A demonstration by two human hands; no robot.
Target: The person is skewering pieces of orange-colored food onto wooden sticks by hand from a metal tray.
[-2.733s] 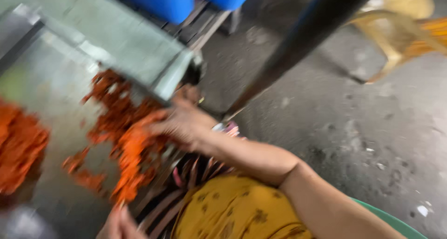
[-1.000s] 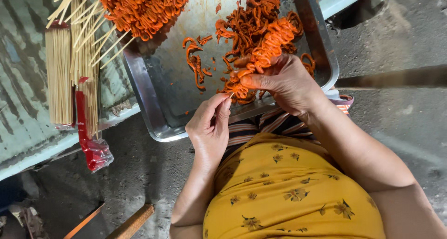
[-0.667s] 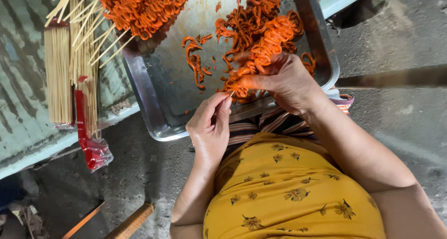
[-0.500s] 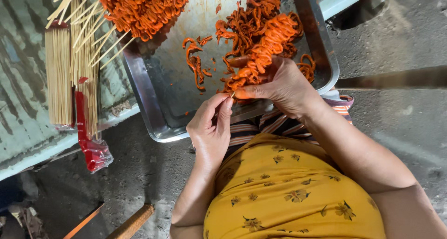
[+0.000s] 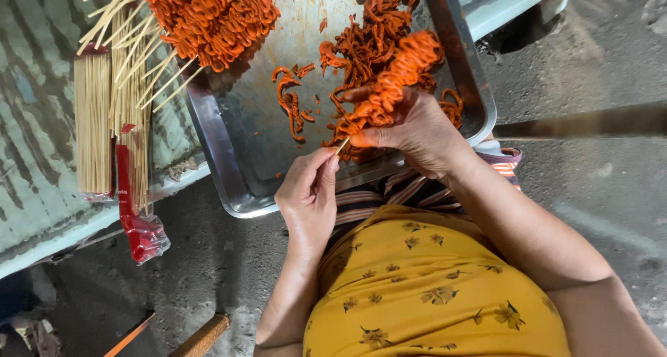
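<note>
My right hand (image 5: 417,131) grips a bamboo skewer loaded with orange marinated meat strips (image 5: 392,82), held over the near edge of a metal tray (image 5: 215,141). My left hand (image 5: 309,193) pinches the bare end of that skewer (image 5: 342,145) between thumb and fingers, just below the meat. Loose orange strips (image 5: 295,107) lie on the tray bottom beside the skewer. A heap of finished skewers (image 5: 208,16) lies at the tray's far left, sticks pointing outward.
A bundle of bare bamboo sticks (image 5: 94,124) in a clear wrapper with a red end (image 5: 139,225) lies on the green table (image 5: 35,176) left of the tray. Grey concrete floor (image 5: 590,183) lies to the right. Wooden pieces (image 5: 201,336) lie on the ground below.
The view swung from a blurred sideways look to straight down on the tray. Over the last second my hands stayed on the skewer, with the right hand shifting slightly along the meat.
</note>
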